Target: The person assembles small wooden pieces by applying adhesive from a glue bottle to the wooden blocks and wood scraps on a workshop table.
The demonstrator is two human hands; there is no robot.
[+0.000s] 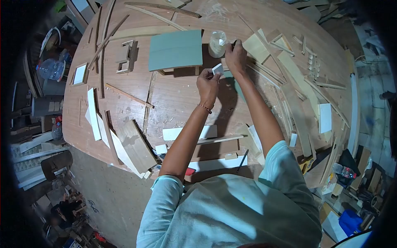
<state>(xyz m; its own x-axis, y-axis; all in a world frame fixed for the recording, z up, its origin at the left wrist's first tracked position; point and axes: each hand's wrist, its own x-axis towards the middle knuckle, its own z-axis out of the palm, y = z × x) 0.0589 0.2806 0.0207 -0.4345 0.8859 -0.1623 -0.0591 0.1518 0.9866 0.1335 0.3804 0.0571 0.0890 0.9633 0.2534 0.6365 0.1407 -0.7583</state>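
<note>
My left hand (208, 87) pinches a small white block (218, 69) between thumb and fingers, above the wooden table. Just right of a clear jar (217, 44) with pale contents, my right hand (236, 58) is closed, its fingertips close to the jar's side. A dark tip shows at its fingers, but I cannot tell what it holds. To the left of the jar stands a small wooden frame with a green panel (175, 50) on top.
Thin wood strips (131, 96) and a small wooden frame piece (126, 57) lie on the left of the table (165, 111). White boards (189, 132) and a dark pencil-like stick (242, 161) lie near my body. More boards (297, 74) crowd the right side. Plastic bottles (51, 69) stand beyond the left edge.
</note>
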